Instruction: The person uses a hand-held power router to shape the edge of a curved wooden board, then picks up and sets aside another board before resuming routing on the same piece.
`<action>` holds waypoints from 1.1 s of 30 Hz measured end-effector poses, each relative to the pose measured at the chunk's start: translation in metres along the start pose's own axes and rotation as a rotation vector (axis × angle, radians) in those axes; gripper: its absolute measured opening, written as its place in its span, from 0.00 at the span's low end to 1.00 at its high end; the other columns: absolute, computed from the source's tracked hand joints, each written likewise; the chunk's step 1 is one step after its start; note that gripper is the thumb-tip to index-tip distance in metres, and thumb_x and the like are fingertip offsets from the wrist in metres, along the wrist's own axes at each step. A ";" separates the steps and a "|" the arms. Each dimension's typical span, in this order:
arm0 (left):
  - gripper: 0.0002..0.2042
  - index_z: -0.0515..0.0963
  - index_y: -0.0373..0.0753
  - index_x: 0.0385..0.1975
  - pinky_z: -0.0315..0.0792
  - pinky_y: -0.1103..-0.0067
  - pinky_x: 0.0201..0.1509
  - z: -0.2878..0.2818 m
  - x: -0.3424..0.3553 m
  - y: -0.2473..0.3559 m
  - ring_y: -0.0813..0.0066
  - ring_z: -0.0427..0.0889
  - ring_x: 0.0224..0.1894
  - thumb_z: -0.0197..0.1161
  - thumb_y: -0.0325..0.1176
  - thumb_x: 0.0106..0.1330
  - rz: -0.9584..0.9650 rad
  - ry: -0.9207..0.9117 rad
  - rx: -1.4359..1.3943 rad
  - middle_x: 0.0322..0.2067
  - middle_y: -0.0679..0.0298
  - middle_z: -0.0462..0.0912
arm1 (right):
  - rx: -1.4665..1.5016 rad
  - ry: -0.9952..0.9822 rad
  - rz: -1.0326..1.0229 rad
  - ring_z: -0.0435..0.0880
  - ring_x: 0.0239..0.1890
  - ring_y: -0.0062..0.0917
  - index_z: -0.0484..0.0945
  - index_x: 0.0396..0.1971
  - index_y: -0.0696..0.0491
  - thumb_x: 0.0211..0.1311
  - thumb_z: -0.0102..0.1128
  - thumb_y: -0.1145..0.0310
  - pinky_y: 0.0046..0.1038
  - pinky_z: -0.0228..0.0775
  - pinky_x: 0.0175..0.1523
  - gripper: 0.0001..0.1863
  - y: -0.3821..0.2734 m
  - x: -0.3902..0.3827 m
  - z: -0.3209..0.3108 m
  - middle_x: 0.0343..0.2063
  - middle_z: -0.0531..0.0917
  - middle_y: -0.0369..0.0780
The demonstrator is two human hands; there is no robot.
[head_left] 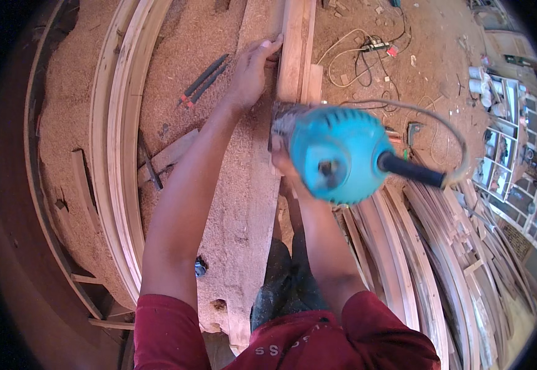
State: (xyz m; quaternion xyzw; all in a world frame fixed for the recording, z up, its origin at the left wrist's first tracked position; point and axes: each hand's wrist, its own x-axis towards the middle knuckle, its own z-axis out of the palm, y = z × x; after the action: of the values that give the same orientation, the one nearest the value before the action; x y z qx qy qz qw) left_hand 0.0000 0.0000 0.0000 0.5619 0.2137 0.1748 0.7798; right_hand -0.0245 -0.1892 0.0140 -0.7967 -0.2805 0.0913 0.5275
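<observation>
My left hand (253, 74) grips the near-vertical wooden piece (296, 49) at the top centre, its fingers bent against the left edge. My right hand (290, 166) holds a teal power tool (345, 142), probably a router, with a black cord sleeve pointing right. The tool sits at the lower end of that piece, over the edge of the sawdust-covered workbench (237, 283); its base is blurred and partly hidden. Left of my left hand lie two black-and-red pincers or similar slim tools (203, 80). A dark metal bar (150, 163) lies farther left on the bench.
Long wooden strips (108, 129) run along the bench's left. Stacked boards (398, 259) lie at lower right. A power strip (373, 47) with tangled cables rests on the dusty floor at upper right. Pale frames and white cylinders (490, 135) stand at far right.
</observation>
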 end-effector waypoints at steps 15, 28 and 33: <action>0.35 0.77 0.29 0.56 0.61 0.70 0.68 -0.002 -0.001 -0.002 0.64 0.75 0.57 0.27 0.53 0.79 -0.105 0.100 -0.140 0.53 0.54 0.81 | 0.143 0.433 -0.482 0.82 0.45 0.31 0.72 0.50 0.63 0.40 0.83 0.57 0.34 0.74 0.54 0.40 -0.033 0.131 0.017 0.42 0.82 0.45; 0.36 0.78 0.29 0.56 0.64 0.69 0.66 0.006 -0.002 -0.008 0.63 0.76 0.56 0.25 0.53 0.79 0.058 0.117 0.041 0.53 0.51 0.80 | 0.102 0.440 -0.426 0.83 0.48 0.38 0.70 0.57 0.59 0.43 0.79 0.54 0.37 0.74 0.53 0.42 -0.043 0.244 0.031 0.46 0.82 0.48; 0.34 0.78 0.31 0.56 0.64 0.70 0.67 0.003 0.004 -0.013 0.64 0.76 0.57 0.27 0.52 0.79 0.019 0.123 -0.063 0.52 0.52 0.82 | 0.215 0.311 -0.220 0.84 0.46 0.40 0.71 0.56 0.60 0.42 0.79 0.56 0.37 0.75 0.52 0.41 -0.068 0.234 0.015 0.43 0.83 0.50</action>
State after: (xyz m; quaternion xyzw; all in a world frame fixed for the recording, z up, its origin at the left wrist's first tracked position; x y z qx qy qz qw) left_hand 0.0060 -0.0045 -0.0122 0.5271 0.2505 0.2229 0.7808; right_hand 0.1381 -0.0311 0.1030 -0.7048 -0.2697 -0.0615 0.6532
